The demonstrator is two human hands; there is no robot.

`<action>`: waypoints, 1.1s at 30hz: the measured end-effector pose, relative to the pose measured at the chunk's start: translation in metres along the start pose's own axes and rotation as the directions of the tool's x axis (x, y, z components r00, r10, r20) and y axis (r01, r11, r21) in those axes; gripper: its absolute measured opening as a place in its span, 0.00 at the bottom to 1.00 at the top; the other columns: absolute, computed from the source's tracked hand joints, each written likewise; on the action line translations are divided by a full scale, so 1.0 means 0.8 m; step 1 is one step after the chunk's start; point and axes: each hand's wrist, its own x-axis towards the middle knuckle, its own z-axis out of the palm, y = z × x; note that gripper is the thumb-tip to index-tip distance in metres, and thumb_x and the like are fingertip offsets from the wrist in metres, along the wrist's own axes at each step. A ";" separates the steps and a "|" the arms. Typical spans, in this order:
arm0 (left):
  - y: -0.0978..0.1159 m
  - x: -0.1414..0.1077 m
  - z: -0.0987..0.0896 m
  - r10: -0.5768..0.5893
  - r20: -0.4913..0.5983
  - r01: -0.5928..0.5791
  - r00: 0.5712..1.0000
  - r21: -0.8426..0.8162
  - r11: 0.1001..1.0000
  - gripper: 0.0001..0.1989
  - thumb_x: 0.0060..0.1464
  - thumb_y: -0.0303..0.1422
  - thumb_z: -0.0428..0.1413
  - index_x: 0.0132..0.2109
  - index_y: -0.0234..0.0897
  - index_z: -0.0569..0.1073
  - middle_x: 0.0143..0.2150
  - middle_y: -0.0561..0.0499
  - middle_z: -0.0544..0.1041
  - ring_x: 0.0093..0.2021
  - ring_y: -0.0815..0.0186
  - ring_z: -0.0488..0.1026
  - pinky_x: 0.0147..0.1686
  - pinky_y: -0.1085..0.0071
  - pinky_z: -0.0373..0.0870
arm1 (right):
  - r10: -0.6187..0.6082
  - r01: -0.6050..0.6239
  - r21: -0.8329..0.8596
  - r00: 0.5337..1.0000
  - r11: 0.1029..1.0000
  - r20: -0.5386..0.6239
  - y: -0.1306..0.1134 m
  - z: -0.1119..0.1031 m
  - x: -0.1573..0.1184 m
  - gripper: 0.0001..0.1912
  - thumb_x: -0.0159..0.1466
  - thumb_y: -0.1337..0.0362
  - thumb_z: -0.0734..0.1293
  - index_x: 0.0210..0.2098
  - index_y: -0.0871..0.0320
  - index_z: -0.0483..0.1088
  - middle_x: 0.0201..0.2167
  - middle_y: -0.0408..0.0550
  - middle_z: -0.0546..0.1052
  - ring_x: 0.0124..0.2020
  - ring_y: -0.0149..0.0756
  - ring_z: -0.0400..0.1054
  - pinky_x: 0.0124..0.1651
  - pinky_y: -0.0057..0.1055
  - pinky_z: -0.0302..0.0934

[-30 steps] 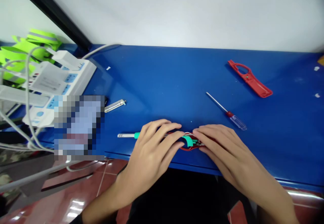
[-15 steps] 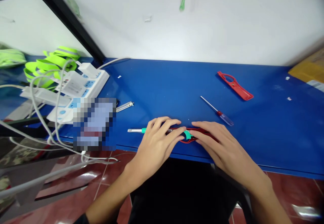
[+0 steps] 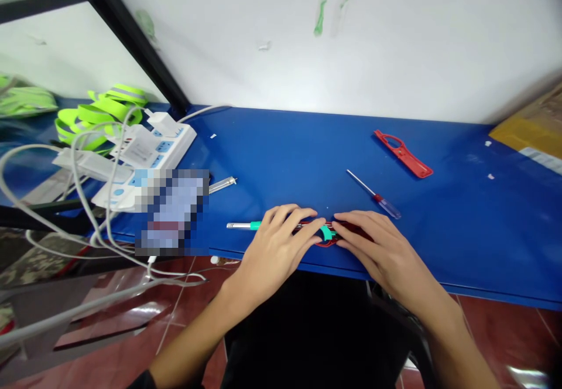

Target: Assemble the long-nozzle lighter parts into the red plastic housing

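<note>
Near the table's front edge lies an opened long-necked lighter (image 3: 325, 244), with a red body shell, a green trigger (image 3: 326, 233) and a metal tube (image 3: 238, 225) pointing left. My left hand (image 3: 276, 245) curls over its front part, fingertips at the green trigger. The handle end is gripped by my right hand (image 3: 386, 242), its thumb and fingers close to the trigger. Both hands cover much of the body, so the inner parts are mostly hidden. A separate red half shell (image 3: 404, 154) rests farther back on the right. Between it and my hands is a screwdriver (image 3: 375, 194) with a clear, red-collared handle.
On the left, a white power strip (image 3: 175, 154) with plugs and cables (image 3: 76, 184) sits beside a pixelated phone-like object (image 3: 173, 213). A small metal piece (image 3: 223, 184) lies by it. Neon yellow straps (image 3: 94, 113) are behind; a taped cardboard box (image 3: 535, 125) stands at right.
The camera view has shifted slightly. Both hands stay on the lighter in nearly the same grip, with the fingers at the green trigger moved only a little.
</note>
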 end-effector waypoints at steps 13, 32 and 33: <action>0.001 0.002 -0.003 0.033 0.022 -0.033 0.999 0.031 0.999 0.13 0.73 0.30 0.56 0.60 0.39 0.78 0.59 0.45 0.81 0.58 0.53 0.75 0.58 0.51 0.72 | 0.112 -0.116 0.070 0.992 0.991 0.056 0.002 0.007 -0.002 0.15 0.77 0.60 0.66 0.61 0.54 0.75 0.62 0.53 0.79 0.64 0.44 0.73 0.66 0.51 0.72; -0.043 0.010 -0.062 -0.163 -0.129 0.162 0.978 -0.018 0.987 0.09 0.73 0.34 0.58 0.55 0.39 0.79 0.59 0.46 0.82 0.58 0.57 0.77 0.61 0.54 0.68 | 0.193 -0.197 0.151 0.980 0.969 0.039 0.006 0.000 -0.002 0.12 0.77 0.58 0.66 0.57 0.52 0.74 0.65 0.52 0.75 0.65 0.44 0.71 0.68 0.50 0.68; -0.045 0.015 -0.070 -0.170 -0.126 0.171 0.977 0.002 0.985 0.08 0.74 0.33 0.57 0.52 0.39 0.80 0.57 0.47 0.82 0.56 0.58 0.78 0.59 0.56 0.69 | 0.193 -0.195 0.156 0.981 0.968 0.029 0.007 0.001 -0.002 0.12 0.77 0.58 0.66 0.56 0.52 0.74 0.65 0.52 0.76 0.64 0.45 0.72 0.68 0.50 0.68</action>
